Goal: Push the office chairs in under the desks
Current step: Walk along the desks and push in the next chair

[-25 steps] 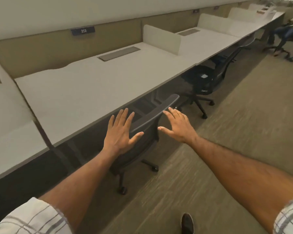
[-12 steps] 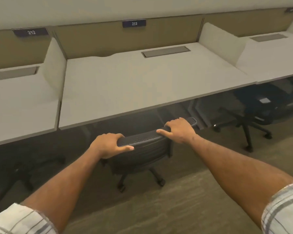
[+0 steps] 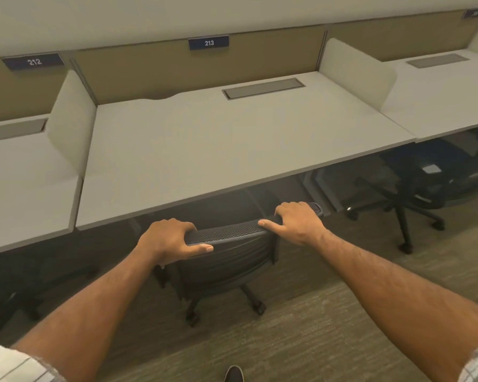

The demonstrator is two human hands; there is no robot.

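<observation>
A black mesh-backed office chair (image 3: 226, 260) stands at the front edge of the white desk (image 3: 218, 144) marked 213. Its seat is under the desktop and hidden; its back and castors stick out toward me. My left hand (image 3: 169, 239) grips the left end of the chair's top rail. My right hand (image 3: 298, 221) grips the right end. A second dark chair (image 3: 414, 186) sits partly under the neighbouring desk (image 3: 442, 97) on the right.
White divider panels (image 3: 72, 119) separate the desks, and desk 212 (image 3: 25, 188) lies to the left. A grey cable hatch (image 3: 262, 88) is set into desk 213. Brown carpet (image 3: 301, 340) covers the floor behind the chair. My shoe tip (image 3: 233, 374) shows at the bottom.
My open hands closed on the chair's top rail. The view swung to face desk 213 squarely, and the chair now faces the desk, closer to its edge.
</observation>
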